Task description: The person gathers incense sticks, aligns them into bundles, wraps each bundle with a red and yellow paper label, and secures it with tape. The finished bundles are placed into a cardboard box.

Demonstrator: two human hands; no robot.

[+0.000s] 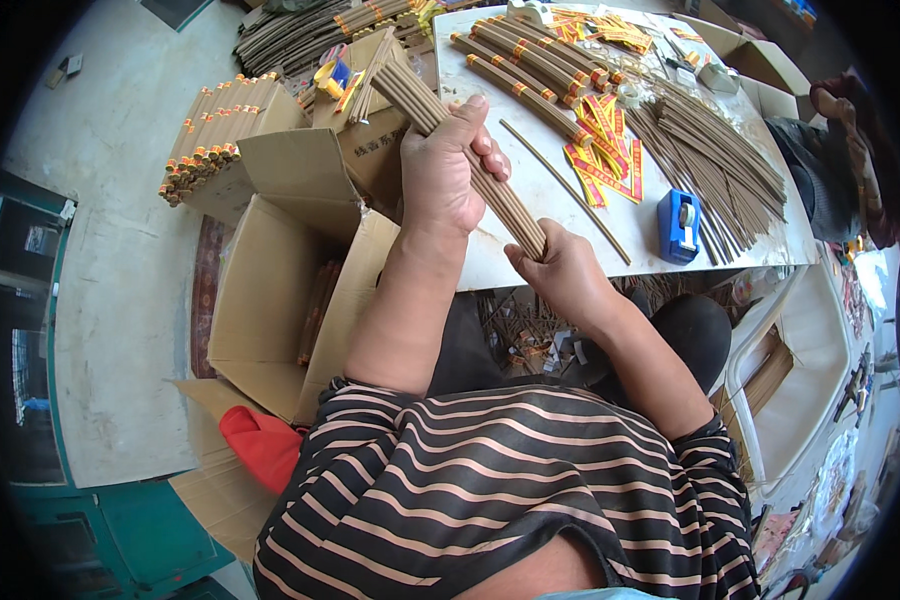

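Observation:
Both hands hold one bundle of thin brown incense sticks point(502, 200), slanting from upper left to lower right over the table's front edge. My left hand point(448, 165) is wrapped round its upper half. At the lower end, the fingers of my right hand point(565, 272) close on the stick ends. A single loose stick point(570, 192) lies on the white table just right of the bundle. Beyond it are red and yellow paper labels point(610, 150) and several banded bundles point(530, 85). A pile of loose sticks point(715, 165) spreads to the right, beside a blue tape dispenser point(679, 228).
An open cardboard box point(270, 290) stands at my left, with a few bundles inside. Behind it, banded bundles are stacked point(220, 120). A white tub point(795, 370) holding sticks is at the right. Scraps and broken sticks point(535, 325) litter the space under the table.

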